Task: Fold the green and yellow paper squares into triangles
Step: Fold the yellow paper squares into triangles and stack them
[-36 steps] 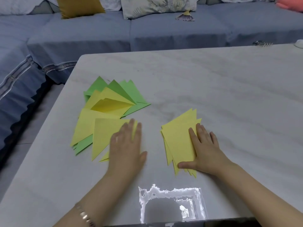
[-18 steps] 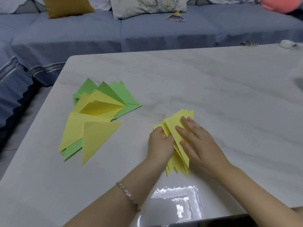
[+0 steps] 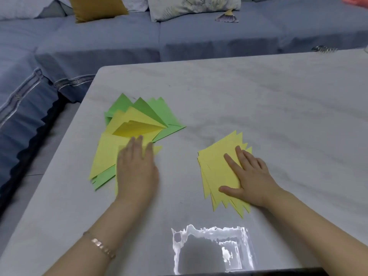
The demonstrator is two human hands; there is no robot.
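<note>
A fanned pile of folded triangles [image 3: 129,126], yellow over green, lies on the left part of the marble table [image 3: 258,100]. My left hand [image 3: 137,168] rests flat, palm down, on the nearest yellow triangle of that pile and hides most of it. To the right sits a loose stack of yellow paper squares [image 3: 215,166], its corners splayed. My right hand [image 3: 251,176] lies flat on the stack's right side, fingers spread, thumb along its near edge. Neither hand grips a sheet.
A blue-grey sofa [image 3: 199,36] with a mustard cushion [image 3: 95,6] and a patterned pillow wraps the table's far and left sides. A small metal object [image 3: 324,49] sits at the far right edge. A bright glare patch [image 3: 211,250] marks the near edge.
Half a second ago both hands were on the yellow stack. My left hand has moved left onto the triangle pile; my right hand stays on the stack, now pressed flat.
</note>
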